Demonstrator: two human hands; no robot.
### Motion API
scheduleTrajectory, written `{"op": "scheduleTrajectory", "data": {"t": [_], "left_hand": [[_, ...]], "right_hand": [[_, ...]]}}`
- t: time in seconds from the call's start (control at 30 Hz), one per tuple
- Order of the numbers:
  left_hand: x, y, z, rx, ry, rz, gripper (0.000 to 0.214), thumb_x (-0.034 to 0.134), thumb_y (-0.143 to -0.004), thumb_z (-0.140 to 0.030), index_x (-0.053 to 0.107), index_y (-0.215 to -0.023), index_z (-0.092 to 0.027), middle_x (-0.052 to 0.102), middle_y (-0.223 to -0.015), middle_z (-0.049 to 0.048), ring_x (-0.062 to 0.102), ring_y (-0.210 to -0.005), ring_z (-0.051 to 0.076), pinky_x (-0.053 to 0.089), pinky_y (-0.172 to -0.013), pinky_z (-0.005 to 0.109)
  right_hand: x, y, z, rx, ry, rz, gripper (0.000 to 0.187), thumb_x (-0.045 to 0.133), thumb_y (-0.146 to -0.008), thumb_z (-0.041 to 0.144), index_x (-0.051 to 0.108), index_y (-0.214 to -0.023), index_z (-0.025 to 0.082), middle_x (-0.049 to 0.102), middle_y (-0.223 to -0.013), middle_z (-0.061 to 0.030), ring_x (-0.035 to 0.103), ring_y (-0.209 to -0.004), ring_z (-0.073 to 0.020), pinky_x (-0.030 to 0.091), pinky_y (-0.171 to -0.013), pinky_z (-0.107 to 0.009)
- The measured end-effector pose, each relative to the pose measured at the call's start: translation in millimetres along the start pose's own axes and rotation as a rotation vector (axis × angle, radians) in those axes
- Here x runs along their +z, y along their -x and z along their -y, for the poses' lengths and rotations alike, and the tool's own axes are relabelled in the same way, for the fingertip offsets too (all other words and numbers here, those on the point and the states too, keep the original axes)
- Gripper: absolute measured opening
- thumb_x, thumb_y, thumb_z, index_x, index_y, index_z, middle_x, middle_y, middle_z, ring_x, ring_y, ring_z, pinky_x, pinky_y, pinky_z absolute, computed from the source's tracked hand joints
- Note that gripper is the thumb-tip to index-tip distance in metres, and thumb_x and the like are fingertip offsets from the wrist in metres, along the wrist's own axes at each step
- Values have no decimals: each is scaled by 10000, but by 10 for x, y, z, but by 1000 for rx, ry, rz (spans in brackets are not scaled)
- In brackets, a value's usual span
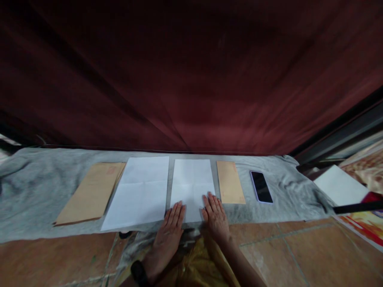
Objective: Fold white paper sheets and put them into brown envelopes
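Yellow garment [196, 263]; left hand [170, 229], right hand [216, 221] flat; white paper [191, 173], faintly cross-creased

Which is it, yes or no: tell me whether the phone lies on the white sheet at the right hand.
No, the phone lies on the grey cloth, with the small envelope between it and that white sheet.

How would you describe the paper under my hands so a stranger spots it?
Find the gray cloth in front of the dark red fabric. Near its middle, between a larger white sheet and a tan envelope, lies the white paper. Unlike its neighbours, it has your left hand and right hand flat on its near end.
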State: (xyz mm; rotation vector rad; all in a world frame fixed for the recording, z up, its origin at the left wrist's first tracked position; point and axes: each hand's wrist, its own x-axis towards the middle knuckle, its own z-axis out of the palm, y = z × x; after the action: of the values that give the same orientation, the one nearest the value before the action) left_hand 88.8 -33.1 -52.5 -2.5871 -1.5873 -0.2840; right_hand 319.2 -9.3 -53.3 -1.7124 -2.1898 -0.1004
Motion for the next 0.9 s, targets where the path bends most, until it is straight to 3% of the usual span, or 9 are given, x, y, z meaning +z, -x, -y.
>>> {"op": "scheduleTrajectory", "data": {"t": [0.13,0.23,0.33,0.43,0.53,0.67,0.77,0.9], "left_hand": [[82,111,-56,-44,-31,-9,826,402,-846,-73,93,-1610,-135,362,-1602,182,344,-1481,297,431,-1147,500],[68,158,-65,-45,-10,-7,745,427,-868,-121,217,-1582,-103,386,-1587,195,371,-1469,313,449,-1132,490],[-9,95,1,-26,92,15,614,465,-936,-287,377,-1519,-114,446,-1555,185,435,-1436,305,475,-1111,466],[-88,-166,175,-77,214,-2,551,424,-987,-375,428,-1496,-164,474,-1547,138,480,-1406,248,483,-1109,410],[-123,-601,431,-156,292,-66,554,393,-1009,-397,400,-1517,-177,430,-1579,128,445,-1432,231,454,-1137,382],[-128,-1206,669,-260,291,-99,575,398,-1009,-423,435,-1489,-107,401,-1582,191,377,-1469,311,408,-1161,484],[-112,-1504,646,-223,260,-26,543,397,-1011,-369,468,-1469,-85,353,-1599,222,320,-1493,342,358,-1181,512],[-21,-1616,519,-278,230,60,540,446,-992,-367,499,-1449,-84,346,-1593,248,308,-1493,374,330,-1180,543]], "right_hand": [[-62,122,-75,-37,-22,19,578,430,-1036,319,301,-1586,198,324,-1629,-109,336,-1492,-278,341,-1193,-468],[-107,218,-103,-49,-45,19,578,426,-1036,304,294,-1587,190,320,-1631,-115,323,-1499,-277,357,-1188,-477],[-131,271,-111,-25,-74,26,560,422,-1032,280,320,-1577,206,365,-1612,-107,346,-1488,-266,388,-1174,-482],[-117,181,-134,10,-137,11,531,411,-1030,287,373,-1553,200,422,-1579,-112,374,-1474,-263,427,-1150,-486],[-68,-107,-173,73,-211,-27,511,379,-1041,335,427,-1522,169,443,-1562,-135,396,-1460,-266,449,-1134,-477],[27,-639,-174,138,-246,-58,509,335,-1054,337,432,-1518,152,405,-1586,-134,356,-1481,-257,405,-1166,-479],[119,-958,-118,90,-219,-17,487,362,-1050,302,454,-1506,157,363,-1612,-121,291,-1511,-255,347,-1198,-478],[260,-1137,-63,94,-140,26,470,403,-1047,293,470,-1499,181,356,-1615,-126,303,-1501,-298,288,-1206,-518]]}}
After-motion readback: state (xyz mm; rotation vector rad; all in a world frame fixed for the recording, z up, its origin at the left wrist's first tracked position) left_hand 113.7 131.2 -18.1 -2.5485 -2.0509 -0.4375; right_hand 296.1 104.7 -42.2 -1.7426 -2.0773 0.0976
